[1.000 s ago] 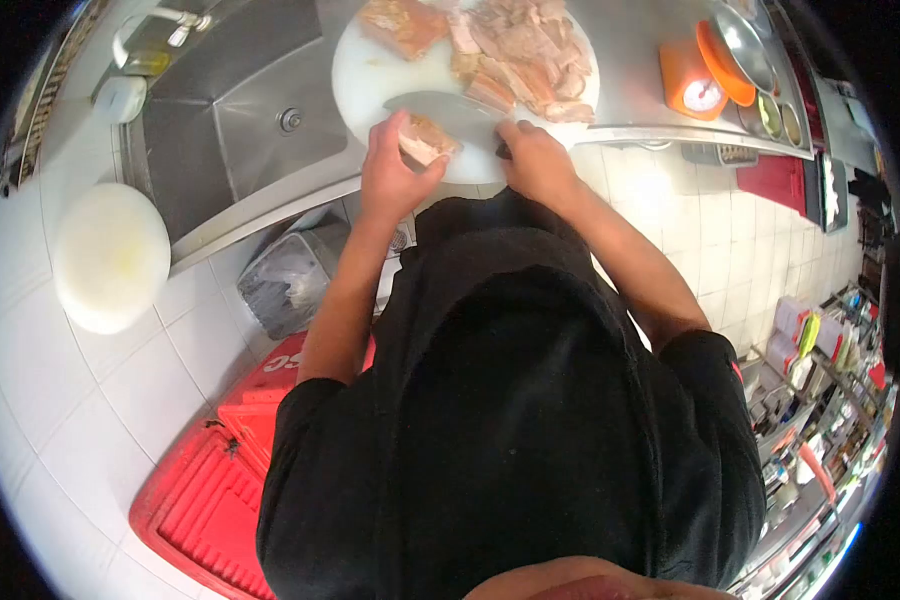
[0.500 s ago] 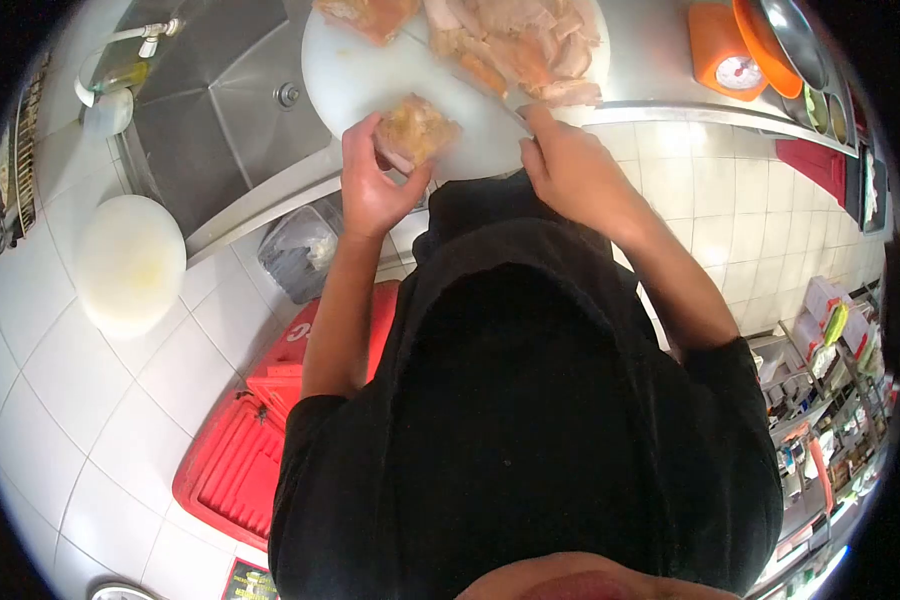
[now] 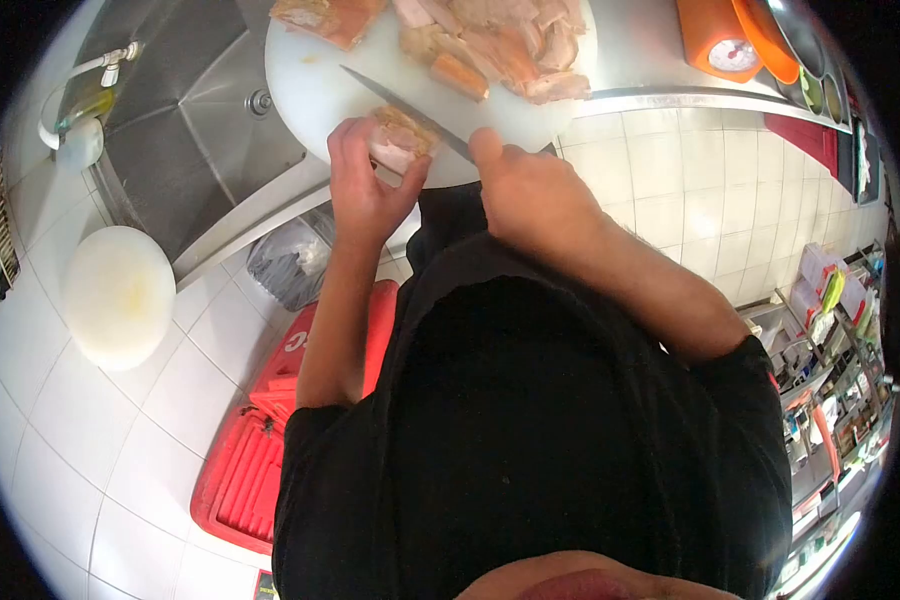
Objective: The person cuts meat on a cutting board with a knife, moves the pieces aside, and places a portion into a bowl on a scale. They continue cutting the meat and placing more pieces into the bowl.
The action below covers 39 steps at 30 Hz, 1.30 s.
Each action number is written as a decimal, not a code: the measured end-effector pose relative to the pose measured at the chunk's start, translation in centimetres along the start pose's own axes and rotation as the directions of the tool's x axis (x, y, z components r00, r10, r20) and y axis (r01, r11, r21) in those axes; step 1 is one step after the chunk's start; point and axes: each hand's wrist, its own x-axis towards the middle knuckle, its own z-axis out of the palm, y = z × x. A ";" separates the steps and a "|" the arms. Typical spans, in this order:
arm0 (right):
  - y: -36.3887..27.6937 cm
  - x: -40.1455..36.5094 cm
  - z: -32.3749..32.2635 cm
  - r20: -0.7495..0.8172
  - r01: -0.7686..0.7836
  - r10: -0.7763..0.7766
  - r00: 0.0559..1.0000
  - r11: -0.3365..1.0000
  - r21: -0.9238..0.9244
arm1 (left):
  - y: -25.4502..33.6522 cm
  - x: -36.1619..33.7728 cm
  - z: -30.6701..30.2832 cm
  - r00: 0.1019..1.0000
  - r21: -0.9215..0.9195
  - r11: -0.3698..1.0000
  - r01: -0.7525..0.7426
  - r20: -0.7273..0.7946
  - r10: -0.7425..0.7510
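Observation:
My left hand (image 3: 368,190) grips a chunk of cooked-looking meat (image 3: 398,146) near the front edge of a round white cutting board (image 3: 310,85). In my right hand (image 3: 535,190) is a knife (image 3: 395,102), its blade pointing up and left, just behind the chunk. Sliced meat (image 3: 505,45) lies heaped at the board's right side, with a narrow orange-brown piece (image 3: 459,76) at its front. Another larger piece of meat (image 3: 332,18) rests at the board's upper left.
Left of the board is a steel sink (image 3: 185,120) with a tap (image 3: 110,62). A second round white board (image 3: 118,297) stands lower left. Red containers (image 3: 245,475) are below. An orange scale (image 3: 712,38) and bowls (image 3: 767,42) sit at upper right.
My right hand has moved left, bringing the knife beside the chunk. My left hand has tilted the chunk and lowered slightly. The view has shifted, so the board appears further left.

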 end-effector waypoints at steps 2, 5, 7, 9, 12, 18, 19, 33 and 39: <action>-0.3 0.2 0.0 0.011 0.043 -0.043 0.999 0.999 -0.026 | -0.2 0.0 0.1 1.000 -0.002 1.000 -0.006 0.006 0.006; -0.7 0.5 0.0 0.029 0.060 -0.058 0.998 0.997 -0.044 | -0.2 -0.1 0.2 1.000 -0.007 1.000 -0.008 0.005 0.008; -0.8 0.8 0.0 0.045 0.053 -0.052 0.998 0.998 -0.035 | -0.6 -0.2 0.4 0.999 -0.004 0.999 -0.040 0.000 0.040; -1.0 1.3 -0.1 0.059 0.046 -0.045 0.997 0.999 -0.015 | -0.8 -0.3 0.6 0.998 -0.002 0.998 -0.060 -0.009 0.060; -1.2 1.7 0.7 -0.022 0.068 -0.068 0.997 0.998 -0.019 | -0.9 -0.3 0.6 0.998 0.018 0.998 -0.066 0.016 0.065; -1.5 2.5 1.1 0.023 0.039 -0.039 0.999 0.999 -0.009 | -1.4 -0.7 1.1 0.997 -0.007 0.997 -0.072 -0.020 0.072; -1.6 2.6 1.0 0.027 0.035 -0.035 0.999 0.999 -0.007 | -1.7 -0.8 1.2 0.997 -0.003 0.997 -0.080 -0.022 0.080; -1.4 5.9 3.4 0.041 -0.019 0.017 0.999 0.999 0.037 | -1.9 -0.6 1.0 0.994 0.014 0.994 -0.105 -0.016 0.105; 0.2 6.4 5.0 -0.086 0.018 -0.013 0.996 0.999 0.048 | -2.1 -0.4 0.7 0.995 -0.050 0.995 -0.090 -0.053 0.087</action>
